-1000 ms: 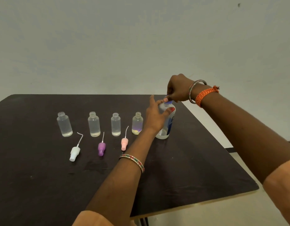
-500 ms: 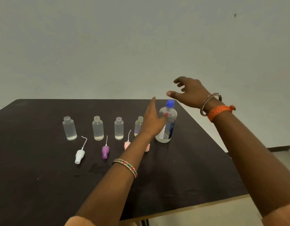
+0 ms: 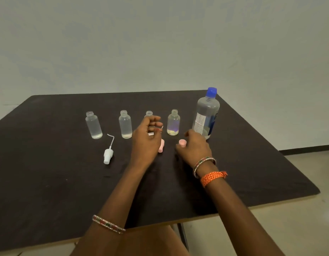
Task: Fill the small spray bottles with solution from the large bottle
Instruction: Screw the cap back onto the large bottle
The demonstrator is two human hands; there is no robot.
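My left hand (image 3: 147, 137), fingers loosely curled, hovers over the sprayer heads; whether it pinches one I cannot tell. My right hand (image 3: 194, 146) grips a pink cap (image 3: 182, 142). The capped large bottle (image 3: 206, 115) stands near the table's (image 3: 49, 191) far right corner; four small spray bottles (image 3: 125, 124) line up beside it. I should seat each sprayer squarely.

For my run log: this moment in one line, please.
large bottle: capped | small bottles: four open | left hand: by third bottle | right hand: at pink cap, grip unclear
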